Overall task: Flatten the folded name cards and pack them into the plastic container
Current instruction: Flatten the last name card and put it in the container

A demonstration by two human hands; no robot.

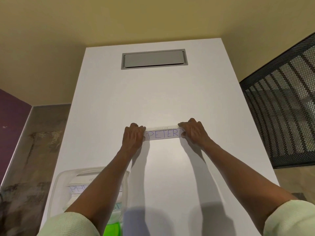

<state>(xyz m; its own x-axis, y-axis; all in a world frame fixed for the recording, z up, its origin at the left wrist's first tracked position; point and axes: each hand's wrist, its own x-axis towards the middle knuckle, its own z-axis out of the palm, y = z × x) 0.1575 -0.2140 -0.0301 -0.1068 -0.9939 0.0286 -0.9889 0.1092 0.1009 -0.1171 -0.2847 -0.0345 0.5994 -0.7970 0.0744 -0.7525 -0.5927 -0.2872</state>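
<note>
Both hands out over a white table [162, 99], one at each end of a folded name card [162, 133] reading "PETER" in blue marker.

Left hand [133, 136]: fingers curled over the card's left end, thumb side hidden. Looks like it is gripping that end. Right hand [193, 131]: same on the right end, fingers wrapped over the top fold, thumb tip showing just below the card edge. Both hands closed on the card, not spread.

Card sits mid-table, long axis left to right, text face toward the camera. Top fold ridge visible along the far edge, so it is not flat. Cannot tell whether the bottom edge touches the table or is lifted just off it; a shadow runs under it.

Container [58, 189]: clear plastic, near-left corner of the table, partly hidden by the left forearm. Cards [76, 188] already lie in it; the top one shows "PH..." in blue, the rest covered by the arm. Something bright green [113, 229] shows at the near edge beside the container; can't tell what it is.

Far end of table: grey recessed hatch [154, 59], closed. Black mesh panel [281, 108] off the table's right side. Pale sleeves [289, 220] pushed up on both arms.
</note>
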